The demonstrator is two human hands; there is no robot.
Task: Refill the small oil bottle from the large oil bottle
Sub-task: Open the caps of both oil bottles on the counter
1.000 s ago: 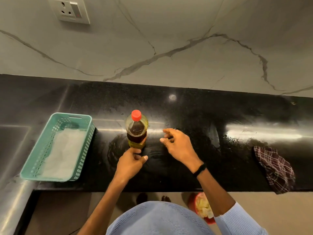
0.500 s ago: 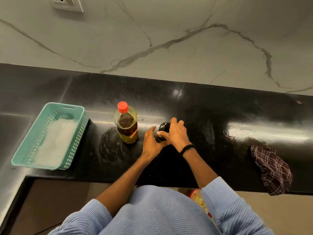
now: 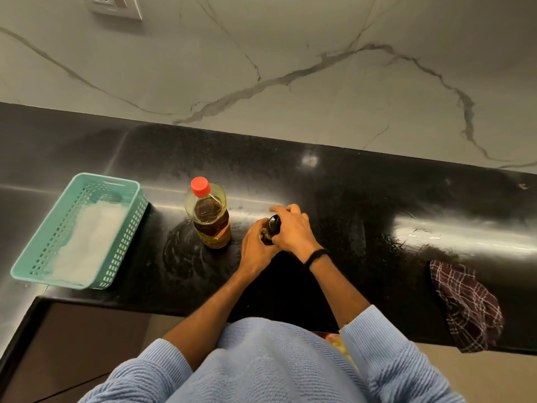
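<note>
1. Black polished stone desk (image 3: 363, 205) runs left to right across the head view. A grey-veined marble wall (image 3: 290, 68) stands behind it at 12 o'clock.
2. Small oil bottle (image 3: 273, 226) stands on the desk near the middle of the view, mostly hidden by both hands. Only its dark glossy top shows. Fill level: cannot tell.
3. Left hand (image 3: 255, 248) grips the small oil bottle from its 8 o'clock side, fingers curled round the body.
4. Right hand (image 3: 293, 232) grips the same bottle from its 3 o'clock side, fingers curled over its far side by the top. A black band (image 3: 316, 257) sits on the right wrist.
5. Large oil bottle (image 3: 210, 222) stands upright on the desk at 9 o'clock of the small one, near the left hand but apart from it. Its body is clear plastic with yellow-amber oil inside. The red cap (image 3: 200, 187) is on.
6. Teal perforated basket (image 3: 125, 242) sits at 9 o'clock of the large oil bottle, apart from it. A white sheet (image 3: 87, 237) lies inside.
7. Dark red checked cloth (image 3: 467, 303) lies at 4 o'clock of the hands, well apart, draped over the desk's front edge.
8. Wall socket plate (image 3: 116, 7) is at 11 o'clock, cut off by the top of the view.
9. Light blue knit sleeves (image 3: 383, 344) are pushed up, leaving both forearms bare.
</note>
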